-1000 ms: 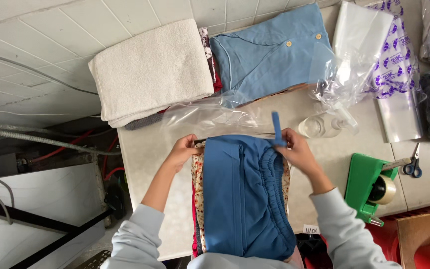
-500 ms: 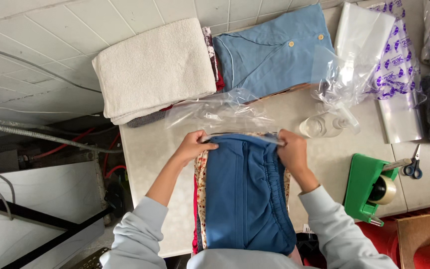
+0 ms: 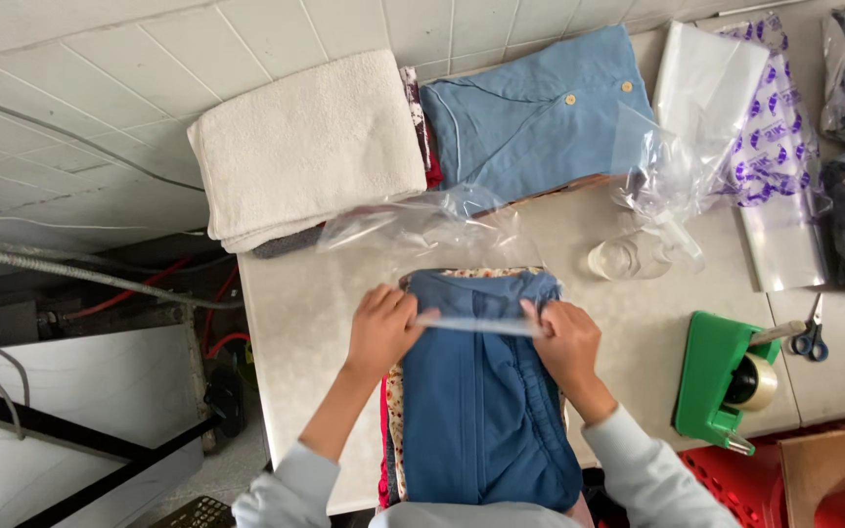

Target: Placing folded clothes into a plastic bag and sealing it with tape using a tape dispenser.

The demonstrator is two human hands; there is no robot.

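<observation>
At the bag's mouth, the clear plastic bag [image 3: 442,227] has now been pulled over the folded blue garment [image 3: 481,411], pinched shut by left hand [image 3: 380,328] and right hand [image 3: 567,342].

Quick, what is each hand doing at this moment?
Left hand: closed, pinching the clear plastic bag edge over the folded blue garment.
Right hand: closed, pinching the same bag edge.

Folded blue garment [image 3: 481,401] half inside clear plastic bag [image 3: 432,230].
</observation>
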